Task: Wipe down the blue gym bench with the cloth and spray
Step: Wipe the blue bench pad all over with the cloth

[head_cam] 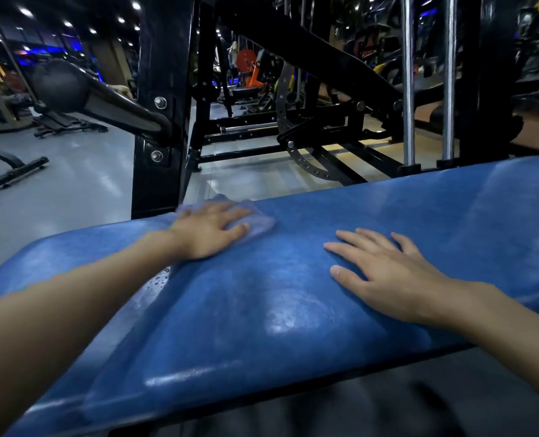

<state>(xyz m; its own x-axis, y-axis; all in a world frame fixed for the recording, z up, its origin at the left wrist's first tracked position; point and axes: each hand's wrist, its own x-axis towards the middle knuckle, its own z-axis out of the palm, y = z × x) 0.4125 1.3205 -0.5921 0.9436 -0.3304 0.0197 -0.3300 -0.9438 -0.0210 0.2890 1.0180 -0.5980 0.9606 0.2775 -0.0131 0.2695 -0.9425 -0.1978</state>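
Note:
The blue gym bench point(277, 298) fills the lower half of the view, its padded top shiny with wet patches and droplets. My left hand point(209, 230) presses flat on a pale blue cloth point(258, 223) near the bench's far edge, with the cloth showing under and beyond the fingers. My right hand point(388, 272) rests flat on the bench top to the right, fingers spread, holding nothing. No spray bottle is in view.
A black machine upright point(160, 121) stands just behind the bench's far edge, with a padded roller arm point(72, 89) reaching left. Two chrome guide rods point(408, 83) rise at the back right. Grey floor and other gym machines lie beyond.

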